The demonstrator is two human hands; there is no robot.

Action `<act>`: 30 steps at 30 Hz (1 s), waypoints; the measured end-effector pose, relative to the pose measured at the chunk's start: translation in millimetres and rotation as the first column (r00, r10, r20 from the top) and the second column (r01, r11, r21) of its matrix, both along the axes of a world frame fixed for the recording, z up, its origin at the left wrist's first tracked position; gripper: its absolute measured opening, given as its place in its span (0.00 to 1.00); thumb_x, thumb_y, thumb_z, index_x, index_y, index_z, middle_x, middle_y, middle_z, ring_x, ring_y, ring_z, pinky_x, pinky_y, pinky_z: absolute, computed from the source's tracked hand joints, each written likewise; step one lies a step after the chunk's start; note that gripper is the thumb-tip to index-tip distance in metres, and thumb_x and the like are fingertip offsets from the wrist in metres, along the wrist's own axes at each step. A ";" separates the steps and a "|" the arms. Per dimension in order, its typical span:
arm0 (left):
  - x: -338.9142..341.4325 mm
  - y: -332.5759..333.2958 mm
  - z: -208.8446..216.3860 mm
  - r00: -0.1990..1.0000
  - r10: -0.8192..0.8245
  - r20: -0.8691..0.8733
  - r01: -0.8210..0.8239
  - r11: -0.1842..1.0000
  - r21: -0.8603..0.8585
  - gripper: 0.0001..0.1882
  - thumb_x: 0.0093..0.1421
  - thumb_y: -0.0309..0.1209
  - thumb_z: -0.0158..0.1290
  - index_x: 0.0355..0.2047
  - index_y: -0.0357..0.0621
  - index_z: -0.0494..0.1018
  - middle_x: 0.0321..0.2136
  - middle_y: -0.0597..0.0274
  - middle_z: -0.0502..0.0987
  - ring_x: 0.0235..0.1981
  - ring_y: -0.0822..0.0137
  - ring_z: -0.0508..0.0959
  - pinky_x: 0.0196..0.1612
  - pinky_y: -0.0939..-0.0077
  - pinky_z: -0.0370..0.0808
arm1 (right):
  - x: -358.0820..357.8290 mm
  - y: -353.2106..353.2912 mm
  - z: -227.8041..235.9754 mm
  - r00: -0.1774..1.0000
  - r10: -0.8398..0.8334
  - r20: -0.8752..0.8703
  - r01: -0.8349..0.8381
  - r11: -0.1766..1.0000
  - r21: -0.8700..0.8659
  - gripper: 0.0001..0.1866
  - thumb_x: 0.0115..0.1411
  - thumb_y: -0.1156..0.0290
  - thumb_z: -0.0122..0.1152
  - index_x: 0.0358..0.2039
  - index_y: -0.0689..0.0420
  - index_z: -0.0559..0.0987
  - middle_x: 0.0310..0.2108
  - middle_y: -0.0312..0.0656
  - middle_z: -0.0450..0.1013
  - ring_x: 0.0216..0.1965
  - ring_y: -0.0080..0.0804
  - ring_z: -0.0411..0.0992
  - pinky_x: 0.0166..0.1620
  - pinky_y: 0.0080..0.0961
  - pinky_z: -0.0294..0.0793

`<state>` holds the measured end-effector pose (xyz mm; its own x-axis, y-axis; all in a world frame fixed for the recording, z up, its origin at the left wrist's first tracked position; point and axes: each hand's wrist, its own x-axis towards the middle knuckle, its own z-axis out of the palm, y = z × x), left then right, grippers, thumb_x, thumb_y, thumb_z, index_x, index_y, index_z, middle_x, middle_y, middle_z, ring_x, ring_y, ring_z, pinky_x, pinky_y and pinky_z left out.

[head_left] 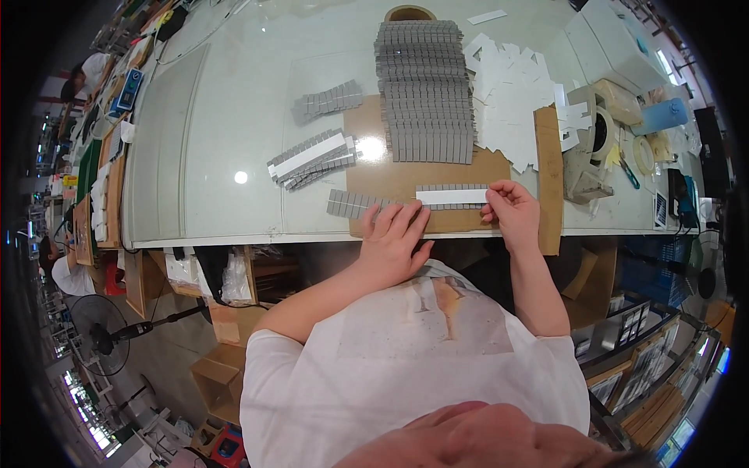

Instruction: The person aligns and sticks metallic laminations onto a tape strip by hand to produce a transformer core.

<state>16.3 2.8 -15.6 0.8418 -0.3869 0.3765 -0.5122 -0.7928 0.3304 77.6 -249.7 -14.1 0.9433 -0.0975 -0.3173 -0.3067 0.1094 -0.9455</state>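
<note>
A white strip (451,196) lies along a row of small grey pieces (449,187) near the table's front edge. My right hand (515,214) pinches the right end of this strip between thumb and fingers. My left hand (394,238) rests with its fingers spread, the tips touching the left end of the strip and the neighbouring row of grey pieces (351,204). Under both rows lies a brown cardboard sheet (402,173). Left of the sheet sits a small pile of grey rows with a white strip (310,156) on top.
A large overlapping stack of grey rows (425,86) stands farther back, with a tape roll (409,13) behind it. White cut sheets (511,101) and a cardboard strip (548,179) lie to the right. A tape dispenser (589,175) and blue bottle (662,115) stand at far right.
</note>
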 end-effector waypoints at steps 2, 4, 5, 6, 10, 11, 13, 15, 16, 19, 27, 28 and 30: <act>0.0 -0.4 -0.1 1.000 0.000 0.001 0.000 1.000 0.006 0.31 0.54 0.42 0.65 0.57 0.45 0.75 0.59 0.62 0.71 0.59 0.59 0.66 0.65 0.50 0.53 | -0.5 0.4 1.6 1.000 -0.003 -0.001 0.003 1.000 -0.011 0.06 0.65 0.79 0.63 0.42 0.64 0.80 0.28 0.38 0.78 0.25 0.21 0.77 0.28 0.17 0.79; 0.5 -1.0 0.4 1.000 -0.004 0.002 0.004 1.000 0.010 0.31 0.53 0.42 0.65 0.57 0.46 0.75 0.59 0.62 0.71 0.59 0.59 0.67 0.65 0.51 0.53 | -1.1 -0.2 0.8 1.000 -0.010 -0.007 0.010 1.000 -0.012 0.06 0.66 0.79 0.63 0.43 0.64 0.79 0.29 0.38 0.77 0.25 0.20 0.76 0.27 0.17 0.78; 0.5 -0.5 1.5 1.000 -0.007 -0.005 0.007 1.000 0.011 0.31 0.53 0.42 0.65 0.57 0.46 0.75 0.59 0.62 0.71 0.59 0.58 0.67 0.65 0.51 0.53 | -1.6 -0.7 0.9 1.000 -0.015 -0.013 0.015 1.000 -0.013 0.06 0.66 0.79 0.62 0.43 0.64 0.79 0.30 0.38 0.77 0.25 0.20 0.76 0.26 0.17 0.77; 1.0 -0.5 2.0 1.000 -0.011 -0.012 0.012 1.000 0.010 0.31 0.53 0.42 0.66 0.57 0.46 0.75 0.59 0.62 0.71 0.59 0.58 0.67 0.65 0.51 0.54 | -2.3 -0.1 2.6 1.000 -0.022 -0.011 0.022 1.000 -0.017 0.06 0.66 0.79 0.62 0.43 0.64 0.79 0.30 0.38 0.77 0.25 0.20 0.76 0.26 0.17 0.77; 0.7 0.4 1.8 1.000 -0.015 -0.005 0.015 1.000 0.006 0.31 0.53 0.42 0.66 0.56 0.46 0.76 0.58 0.62 0.72 0.59 0.58 0.67 0.65 0.51 0.54 | -11.4 2.1 5.7 0.990 -0.120 0.069 0.124 0.991 -0.045 0.09 0.67 0.79 0.60 0.47 0.63 0.77 0.33 0.36 0.75 0.26 0.19 0.75 0.27 0.17 0.77; 0.7 1.2 2.0 1.000 -0.006 -0.006 0.006 1.000 0.017 0.31 0.53 0.42 0.66 0.56 0.46 0.76 0.58 0.62 0.72 0.59 0.58 0.67 0.64 0.51 0.54 | -13.9 0.0 4.2 0.979 -0.156 0.134 0.164 0.985 -0.050 0.10 0.68 0.79 0.59 0.49 0.63 0.77 0.34 0.36 0.75 0.26 0.18 0.74 0.27 0.17 0.77; 0.6 1.4 3.2 1.000 0.002 0.006 -0.002 1.000 0.031 0.31 0.52 0.42 0.66 0.56 0.46 0.76 0.58 0.63 0.72 0.58 0.58 0.68 0.64 0.51 0.54 | -18.8 -7.3 3.9 0.970 -0.157 0.185 0.175 0.981 -0.089 0.10 0.68 0.80 0.58 0.49 0.63 0.76 0.35 0.36 0.75 0.26 0.18 0.74 0.28 0.17 0.77; 0.7 1.8 2.5 1.000 -0.003 0.007 0.003 1.000 0.031 0.31 0.52 0.42 0.66 0.56 0.46 0.76 0.58 0.63 0.73 0.58 0.59 0.68 0.64 0.51 0.54 | -23.4 -14.1 0.6 0.961 -0.151 0.233 0.183 0.975 -0.124 0.10 0.68 0.80 0.58 0.49 0.63 0.76 0.36 0.36 0.75 0.27 0.18 0.74 0.28 0.17 0.77; 0.9 1.5 2.1 1.000 0.002 0.008 -0.002 0.999 0.037 0.31 0.52 0.42 0.66 0.56 0.46 0.76 0.58 0.63 0.73 0.57 0.59 0.68 0.64 0.51 0.54 | -25.9 -19.1 -3.0 0.956 -0.135 0.260 0.177 0.973 -0.147 0.10 0.68 0.80 0.58 0.49 0.63 0.76 0.37 0.37 0.75 0.27 0.17 0.74 0.29 0.17 0.77; 1.2 0.3 2.6 1.000 0.002 0.000 -0.002 0.999 0.048 0.31 0.52 0.42 0.66 0.56 0.47 0.76 0.57 0.63 0.73 0.57 0.59 0.68 0.64 0.51 0.55 | -33.5 -28.7 -5.6 0.931 -0.121 0.344 0.199 0.959 -0.200 0.10 0.68 0.80 0.59 0.49 0.62 0.77 0.35 0.37 0.75 0.28 0.18 0.74 0.30 0.16 0.76; -0.8 0.3 0.0 1.000 0.011 0.021 -0.012 0.999 0.053 0.32 0.53 0.43 0.65 0.57 0.48 0.75 0.58 0.63 0.72 0.58 0.59 0.68 0.64 0.51 0.54 | -14.6 -93.1 33.2 0.602 0.130 0.788 0.722 0.332 -0.607 0.09 0.60 0.80 0.68 0.42 0.61 0.81 0.40 0.43 0.78 0.37 0.30 0.75 0.43 0.24 0.75; -2.1 0.9 0.6 1.000 0.017 0.025 -0.019 0.998 0.056 0.32 0.53 0.43 0.66 0.57 0.48 0.75 0.59 0.63 0.72 0.58 0.59 0.67 0.64 0.51 0.54 | -4.2 -113.8 37.5 0.558 0.181 0.810 0.800 0.144 -0.583 0.09 0.60 0.77 0.70 0.42 0.60 0.82 0.40 0.43 0.78 0.39 0.31 0.75 0.46 0.26 0.75; -2.9 0.8 1.7 1.000 0.016 0.024 -0.018 0.998 0.052 0.31 0.52 0.43 0.66 0.57 0.49 0.75 0.59 0.63 0.72 0.57 0.59 0.67 0.64 0.52 0.54 | 13.7 -154.7 41.0 0.645 -0.025 0.763 0.764 0.028 -0.645 0.12 0.61 0.68 0.72 0.42 0.60 0.82 0.38 0.39 0.79 0.41 0.27 0.74 0.50 0.25 0.73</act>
<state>13.4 3.7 -13.9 0.8394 -0.3923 0.3762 -0.5057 -0.8174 0.2759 91.3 -404.4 26.9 0.5360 -0.3431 0.7713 -0.1093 -0.9342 -0.3396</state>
